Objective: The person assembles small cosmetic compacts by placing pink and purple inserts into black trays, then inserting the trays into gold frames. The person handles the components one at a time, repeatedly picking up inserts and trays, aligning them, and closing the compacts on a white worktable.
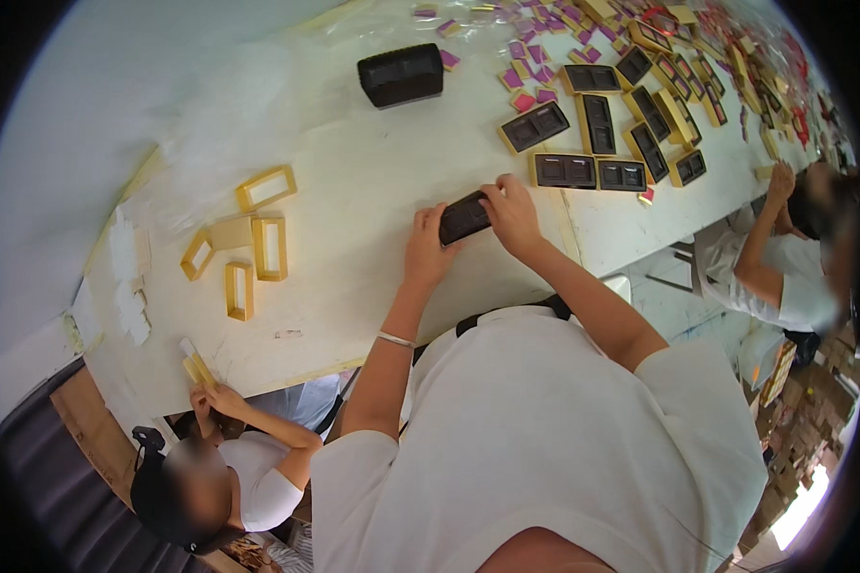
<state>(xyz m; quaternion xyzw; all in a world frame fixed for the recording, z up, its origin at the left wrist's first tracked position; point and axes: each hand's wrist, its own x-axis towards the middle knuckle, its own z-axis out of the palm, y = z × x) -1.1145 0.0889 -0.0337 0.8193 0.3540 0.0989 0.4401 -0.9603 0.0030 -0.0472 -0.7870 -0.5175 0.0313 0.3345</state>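
Because the white table (pixel 354 162) spans most of the view, everything is sorted on it by zone, apparently to keep a bare working patch before the wearer. A co-worker at the left corner (pixel 269 487) holds a gold strip (pixel 198 368) in both hands; another co-worker (pixel 763 272) sits at the far right.

Black block, likely nested trays (pixel 401 75): stands apart beyond the hands, presumably for easy reach. Gold boxes with dark inserts (pixel 597 124): clustered to the right, faces up, so the compartments show. Four gold frames (pixel 258 250): at left, openings visible, around a flat gold piece (pixel 230 232).

Dark tray (pixel 464 219): between the wearer's hands, close to the near table edge. Left hand (pixel 424 244) grips its left end; right hand (pixel 513 218) closes over its right end. Two-ended hold probably keeps it level and steady; cannot tell whether it touches the table.

Purple-and-gold pieces (pixel 535 53): smallest, scattered loosely behind the boxes.
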